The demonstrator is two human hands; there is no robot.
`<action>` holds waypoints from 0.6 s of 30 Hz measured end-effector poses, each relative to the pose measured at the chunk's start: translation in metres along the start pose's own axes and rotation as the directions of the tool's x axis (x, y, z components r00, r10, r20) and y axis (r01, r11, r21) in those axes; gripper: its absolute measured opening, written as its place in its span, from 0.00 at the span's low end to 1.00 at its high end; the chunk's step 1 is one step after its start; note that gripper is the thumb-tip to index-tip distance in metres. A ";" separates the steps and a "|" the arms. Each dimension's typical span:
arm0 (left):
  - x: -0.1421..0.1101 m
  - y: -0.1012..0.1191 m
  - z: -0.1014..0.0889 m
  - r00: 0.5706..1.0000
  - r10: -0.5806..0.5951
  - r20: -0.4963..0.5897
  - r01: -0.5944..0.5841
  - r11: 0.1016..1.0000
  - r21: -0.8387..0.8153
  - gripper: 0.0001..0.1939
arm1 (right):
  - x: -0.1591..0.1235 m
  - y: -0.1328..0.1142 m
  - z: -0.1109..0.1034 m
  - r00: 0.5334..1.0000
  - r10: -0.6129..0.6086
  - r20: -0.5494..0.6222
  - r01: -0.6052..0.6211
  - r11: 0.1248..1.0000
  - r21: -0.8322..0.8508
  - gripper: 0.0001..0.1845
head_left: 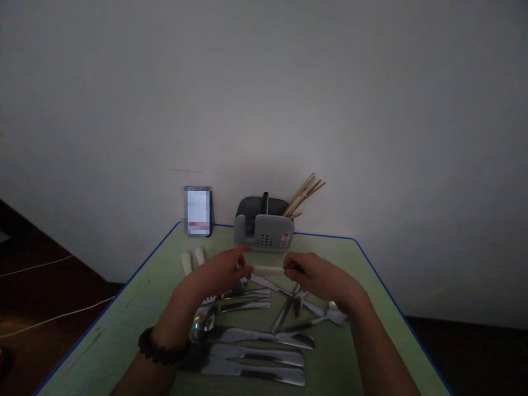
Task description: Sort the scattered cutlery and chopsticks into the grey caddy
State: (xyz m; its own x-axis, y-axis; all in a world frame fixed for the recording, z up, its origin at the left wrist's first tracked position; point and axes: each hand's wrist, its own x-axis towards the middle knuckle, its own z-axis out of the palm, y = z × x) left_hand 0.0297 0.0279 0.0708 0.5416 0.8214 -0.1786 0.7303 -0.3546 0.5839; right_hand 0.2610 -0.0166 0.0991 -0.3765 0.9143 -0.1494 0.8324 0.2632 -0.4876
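Observation:
A white-handled utensil [268, 270] lies crosswise between my hands; its head is hidden, so I cannot tell its kind. My right hand [315, 275] closes round its right end. The thumb and fingers of my left hand [225, 269] are at its left end, with the index finger stretched forward. Just below is a loose pile of metal cutlery, with a table knife [268, 283] and a spoon [336, 313] near my right wrist. Several forks and spoons [247, 302] lie under my left hand. Nearer me, table knives [264, 355] lie side by side, handles to the right.
A grey cutlery holder [274, 228] stands at the table's back edge against the wall, with wooden chopsticks [305, 195] leaning out to the right. A phone [198, 212] is propped at the back left. Two white handles [187, 263] lie left of my left hand. The green table [136, 330] has blue edging.

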 end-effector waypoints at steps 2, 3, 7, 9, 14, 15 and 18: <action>-0.003 0.005 -0.004 0.998 0.065 0.001 -0.065 0.997 -0.033 0.17 | -0.004 0.000 -0.006 0.998 -0.054 -0.043 0.056 0.997 0.051 0.07; -0.004 0.008 -0.006 0.995 0.096 0.005 -0.095 0.994 -0.046 0.15 | -0.006 -0.001 -0.009 0.995 -0.073 -0.061 0.078 0.994 0.078 0.06; -0.011 0.017 -0.015 0.985 0.148 -0.084 -0.155 0.984 -0.086 0.16 | -0.011 -0.006 -0.017 0.991 -0.096 -0.098 0.111 0.980 0.167 0.07; -0.013 0.021 -0.018 0.978 0.148 -0.147 -0.165 0.979 -0.116 0.16 | -0.013 -0.011 -0.019 0.992 -0.101 -0.074 0.113 0.975 0.190 0.09; -0.018 0.036 -0.015 0.951 0.169 -0.257 -0.234 0.940 -0.248 0.16 | -0.017 -0.024 -0.017 0.992 -0.124 0.039 0.113 0.970 0.213 0.10; -0.018 0.040 -0.013 0.947 0.175 -0.270 -0.248 0.931 -0.267 0.15 | -0.018 -0.027 -0.016 0.991 -0.129 0.039 0.119 0.975 0.187 0.10; -0.017 0.048 -0.008 0.948 0.202 -0.245 -0.274 0.912 -0.306 0.15 | -0.018 -0.033 -0.014 0.989 -0.146 0.013 0.144 0.982 0.119 0.10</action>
State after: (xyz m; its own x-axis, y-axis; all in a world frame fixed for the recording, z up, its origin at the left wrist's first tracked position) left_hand 0.0524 -0.0001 0.1081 0.5588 0.8169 0.1430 0.3901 -0.4111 0.8239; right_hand 0.2461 -0.0376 0.1300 -0.4995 0.8618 -0.0877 0.7155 0.3534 -0.6026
